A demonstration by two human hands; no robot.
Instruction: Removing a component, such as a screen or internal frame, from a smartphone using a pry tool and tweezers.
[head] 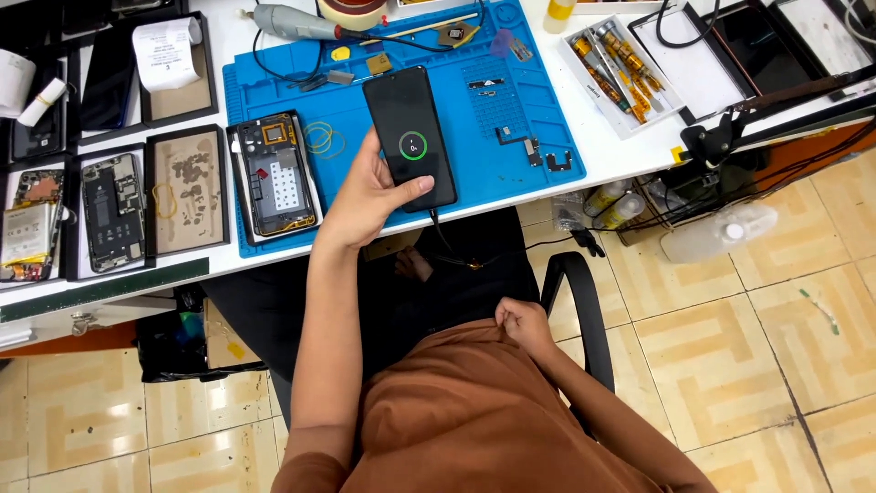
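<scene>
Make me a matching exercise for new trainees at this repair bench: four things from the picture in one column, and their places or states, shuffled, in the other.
Things:
1. black phone
2. opened phone
3. right hand
4. screwdrivers

Places or states:
A. in a white tray on the desk's right part
B. closed, down by the brown shirt
C. lying back-off on the blue mat's left edge
D. in the left hand's grip, screen lit, cable plugged in

Pairs: 1-D, 2-C, 3-B, 4-A

Left hand (pixel 370 196) reaches forward in a closed grip; right hand (pixel 522 321) rests fisted at the torso.
</scene>
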